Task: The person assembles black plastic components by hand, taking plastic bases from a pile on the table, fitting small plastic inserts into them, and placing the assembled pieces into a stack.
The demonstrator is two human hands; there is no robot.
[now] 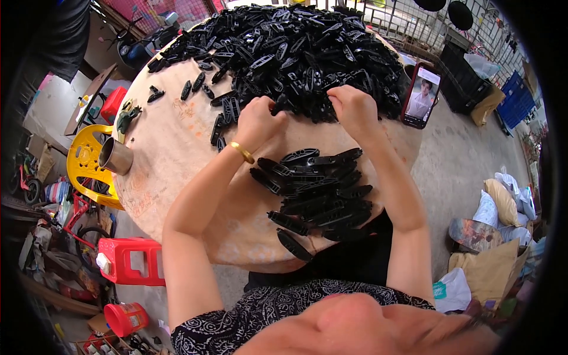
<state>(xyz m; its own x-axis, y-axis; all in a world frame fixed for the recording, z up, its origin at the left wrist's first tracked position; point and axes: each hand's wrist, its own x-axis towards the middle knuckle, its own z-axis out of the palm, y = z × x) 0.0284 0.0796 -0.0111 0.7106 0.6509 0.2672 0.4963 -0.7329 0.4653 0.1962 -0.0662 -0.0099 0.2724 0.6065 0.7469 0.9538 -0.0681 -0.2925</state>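
A big pile of black plastic parts (307,53), long ovals with ribbed, hollowed faces, covers the far half of the round table (165,136). At the pile's near edge, my left hand (257,125), with a gold bangle on its wrist, is closed with a black plastic part (279,106) at its fingertips. My right hand (357,111) is beside the pile, a little to the right, with thumb and fingers pinched; whatever they hold is hidden. Between my forearms, a smaller heap of similar parts (319,192) lies along the table's near edge.
A phone (420,96) with a lit screen stands at the table's right edge. At the left edge is a metal cup (116,156), by a yellow chair (89,155). A red stool (131,261) stands lower left. Bags and cardboard (488,269) lie on the floor at right.
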